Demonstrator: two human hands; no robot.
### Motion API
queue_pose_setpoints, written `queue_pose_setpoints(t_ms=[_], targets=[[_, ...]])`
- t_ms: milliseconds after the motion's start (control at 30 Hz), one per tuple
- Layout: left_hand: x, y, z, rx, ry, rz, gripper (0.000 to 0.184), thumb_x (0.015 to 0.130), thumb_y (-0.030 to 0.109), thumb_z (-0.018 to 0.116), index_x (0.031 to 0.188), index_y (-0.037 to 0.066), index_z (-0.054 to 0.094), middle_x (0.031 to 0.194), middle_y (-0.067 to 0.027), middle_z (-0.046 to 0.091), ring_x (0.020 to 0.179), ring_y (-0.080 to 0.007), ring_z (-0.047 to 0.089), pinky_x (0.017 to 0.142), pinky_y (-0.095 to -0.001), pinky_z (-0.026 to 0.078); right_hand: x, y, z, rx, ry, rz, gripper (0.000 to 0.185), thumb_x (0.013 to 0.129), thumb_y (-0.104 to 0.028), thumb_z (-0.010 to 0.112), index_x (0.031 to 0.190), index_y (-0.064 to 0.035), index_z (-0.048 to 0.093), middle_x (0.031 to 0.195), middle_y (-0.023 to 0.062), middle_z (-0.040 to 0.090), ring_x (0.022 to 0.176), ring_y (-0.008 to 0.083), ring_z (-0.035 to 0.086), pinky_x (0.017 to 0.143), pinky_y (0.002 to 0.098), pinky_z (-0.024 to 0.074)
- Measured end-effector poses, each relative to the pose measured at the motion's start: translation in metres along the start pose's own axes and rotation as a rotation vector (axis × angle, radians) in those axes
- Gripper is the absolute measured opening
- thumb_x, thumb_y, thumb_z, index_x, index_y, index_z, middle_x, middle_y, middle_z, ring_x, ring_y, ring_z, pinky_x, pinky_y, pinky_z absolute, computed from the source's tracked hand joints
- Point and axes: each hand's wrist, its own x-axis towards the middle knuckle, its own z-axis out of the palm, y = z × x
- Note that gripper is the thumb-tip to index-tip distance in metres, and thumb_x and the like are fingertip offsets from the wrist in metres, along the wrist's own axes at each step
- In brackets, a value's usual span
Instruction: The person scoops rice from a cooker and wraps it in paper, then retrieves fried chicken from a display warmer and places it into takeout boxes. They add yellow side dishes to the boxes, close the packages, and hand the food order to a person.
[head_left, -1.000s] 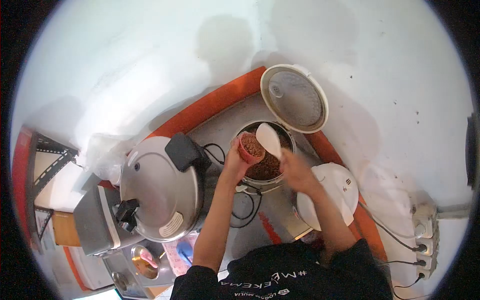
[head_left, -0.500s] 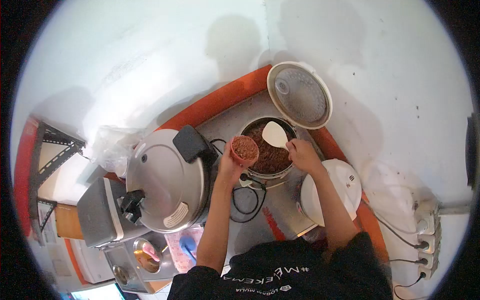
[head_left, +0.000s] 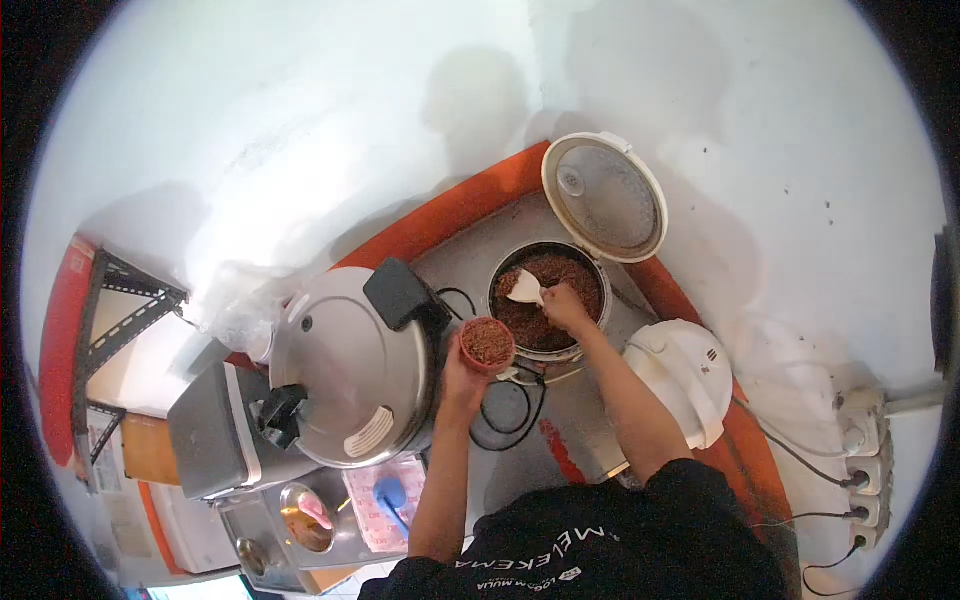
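My left hand (head_left: 462, 378) is closed around a small red cup (head_left: 487, 346) filled with reddish-brown rice. It holds the cup upright beside the near left rim of an open rice cooker (head_left: 602, 330). Inside the cooker lies more brown rice (head_left: 565, 272). My right hand (head_left: 567, 308) grips a white rice paddle (head_left: 526, 288) over the pot. The paddle's blade points left and its tip is in the rice. The cooker's lid (head_left: 607, 198) stands raised at the back.
A big silver cooker (head_left: 350, 360) stands on the left, with a grey box (head_left: 225, 425) behind it. To the right is a closed white rice cooker (head_left: 680, 375). Power strips (head_left: 863, 470) with cables hang on the right wall. A black cable (head_left: 520, 420) loops on the counter.
My right hand has moved slightly left and lowered the paddle from above the pot into the rice. The cup stays in my left hand, a little lower. The view has shifted slightly.
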Motion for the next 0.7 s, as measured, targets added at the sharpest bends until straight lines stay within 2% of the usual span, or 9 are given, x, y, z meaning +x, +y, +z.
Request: queue_pose_setpoints(t_ms=[133,233,333,433,533,567,633,700], targets=[[0.012,0.005,-0.003,0.061,-0.008,0.024,0.046,0.109,0.042,0.029,0.139,0.012,0.048,0.136,-0.0133,0.058,0.124,-0.0323,0.059,0.101,-0.0530,0.053,-0.023,-0.005,-0.005,-0.021,0.191,0.065,0.046,0.101,-0.032,0.051,0.075,0.0031,0.065,0.063,0.0161,0.063,0.059,0.0288,0.063,0.064,0.0449,0.0476],[0.033,0.004,0.008,0.146,0.023,0.031,0.046,0.109,0.043,0.030,0.141,0.013,0.042,0.139,-0.0111,0.054,0.126,-0.0303,0.056,0.100,-0.0503,0.053,-0.053,-0.021,-0.037,0.057,0.104,-0.033,0.044,0.102,-0.033,0.050,0.079,0.0004,0.067,0.062,0.0159,0.063,0.059,0.0289,0.064,0.063,0.0444,0.0473],[0.066,-0.005,0.014,0.166,0.014,0.009,0.044,0.109,0.044,0.030,0.141,0.014,0.038,0.139,-0.0099,0.051,0.127,-0.0287,0.055,0.097,-0.0475,0.055,-0.096,-0.062,-0.072,0.119,0.128,-0.036,0.040,0.102,-0.032,0.050,0.086,-0.0002,0.069,0.066,0.0178,0.064,0.063,0.0327,0.065,0.066,0.0457,0.0478],[0.085,-0.014,0.036,0.167,-0.024,-0.031,0.041,0.109,0.044,0.029,0.138,0.015,0.038,0.135,-0.0095,0.052,0.125,-0.0276,0.057,0.093,-0.0458,0.057,-0.125,-0.076,-0.072,-0.090,0.307,-0.203,0.032,0.102,-0.029,0.052,0.101,-0.0023,0.070,0.076,0.0186,0.066,0.071,0.0349,0.065,0.067,0.0466,0.0484],[0.091,-0.021,0.058,0.200,-0.143,-0.083,0.041,0.109,0.044,0.028,0.135,0.015,0.039,0.135,-0.0107,0.050,0.123,-0.0280,0.057,0.090,-0.0470,0.057,-0.139,-0.075,-0.057,-0.309,0.209,-0.198,0.030,0.101,-0.026,0.055,0.119,-0.0058,0.067,0.085,0.0189,0.063,0.080,0.0365,0.063,0.069,0.0474,0.0490],[0.094,-0.019,0.063,0.227,-0.191,-0.109,0.041,0.109,0.044,0.028,0.135,0.015,0.040,0.136,-0.0108,0.050,0.123,-0.0282,0.057,0.089,-0.0472,0.057,-0.141,-0.066,-0.048,-0.258,0.156,-0.207,0.036,0.100,-0.025,0.055,0.131,-0.0077,0.062,0.087,0.0192,0.060,0.084,0.0376,0.062,0.070,0.0483,0.0491],[0.097,-0.018,0.065,0.235,-0.219,-0.147,0.043,0.109,0.045,0.024,0.133,0.015,0.045,0.134,-0.0100,0.053,0.122,-0.0275,0.056,0.089,-0.0478,0.055,-0.143,-0.059,-0.046,-0.368,0.160,-0.310,0.036,0.100,-0.024,0.056,0.132,-0.0067,0.062,0.088,0.0197,0.061,0.084,0.0380,0.062,0.072,0.0482,0.0494],[0.093,-0.026,0.072,0.288,-0.082,-0.118,0.042,0.109,0.045,0.025,0.132,0.016,0.045,0.133,-0.0093,0.054,0.122,-0.0269,0.056,0.090,-0.0472,0.054,-0.147,-0.053,-0.046,-0.353,0.152,-0.351,0.037,0.100,-0.024,0.056,0.132,-0.0057,0.061,0.089,0.0202,0.062,0.085,0.0383,0.062,0.074,0.0481,0.0498]])
